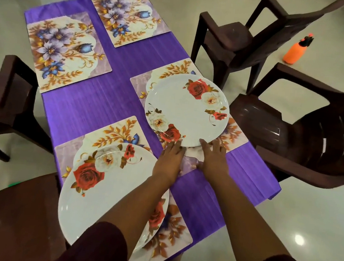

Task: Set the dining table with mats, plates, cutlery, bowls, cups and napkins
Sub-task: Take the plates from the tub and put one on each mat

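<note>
A white plate with red and white roses (187,110) lies on the right-middle floral mat (234,133). My left hand (169,159) and my right hand (215,159) have straight fingers touching the plate's near rim. A second rose plate (104,193) lies on the near mat (174,235), partly under my left forearm. Two bare floral mats lie farther off: the far-left mat (66,54) and the far-right mat (128,16). All sit on a purple tablecloth (114,102).
Dark brown plastic chairs ring the table: one at the far right (241,37), one at the right (307,135), one at the left (3,98), one at the near left (13,219). An orange bottle (297,49) stands on the floor.
</note>
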Demonstrator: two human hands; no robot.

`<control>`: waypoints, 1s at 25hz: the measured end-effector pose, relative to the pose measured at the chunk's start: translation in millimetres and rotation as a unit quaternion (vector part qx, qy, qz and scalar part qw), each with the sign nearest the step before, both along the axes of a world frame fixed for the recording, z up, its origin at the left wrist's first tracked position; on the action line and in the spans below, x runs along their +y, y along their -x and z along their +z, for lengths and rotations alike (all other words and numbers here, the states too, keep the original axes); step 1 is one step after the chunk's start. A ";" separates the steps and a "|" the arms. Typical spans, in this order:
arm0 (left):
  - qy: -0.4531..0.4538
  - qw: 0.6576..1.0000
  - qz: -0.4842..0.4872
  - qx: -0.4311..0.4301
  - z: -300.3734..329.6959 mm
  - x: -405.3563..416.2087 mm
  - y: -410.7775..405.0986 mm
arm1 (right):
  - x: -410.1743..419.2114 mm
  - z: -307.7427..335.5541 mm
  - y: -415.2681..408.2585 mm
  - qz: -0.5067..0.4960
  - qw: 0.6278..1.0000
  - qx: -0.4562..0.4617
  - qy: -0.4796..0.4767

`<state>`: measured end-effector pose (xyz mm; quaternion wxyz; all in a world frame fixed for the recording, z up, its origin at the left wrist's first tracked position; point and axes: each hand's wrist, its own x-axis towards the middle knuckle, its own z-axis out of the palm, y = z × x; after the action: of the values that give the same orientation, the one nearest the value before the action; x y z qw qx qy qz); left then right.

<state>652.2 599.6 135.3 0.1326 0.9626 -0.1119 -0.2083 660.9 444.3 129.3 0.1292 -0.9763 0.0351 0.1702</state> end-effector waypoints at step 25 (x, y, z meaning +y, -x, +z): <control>-0.028 0.994 0.008 -0.104 18.6 -3.8 56.7 | -16.6 6.9 69.2 -0.020 0.996 -0.059 -0.058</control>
<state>595.4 595.8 153.8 0.0946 0.9832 -0.1115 -0.1091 591.7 427.7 136.2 0.1903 -0.9746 0.0367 0.1119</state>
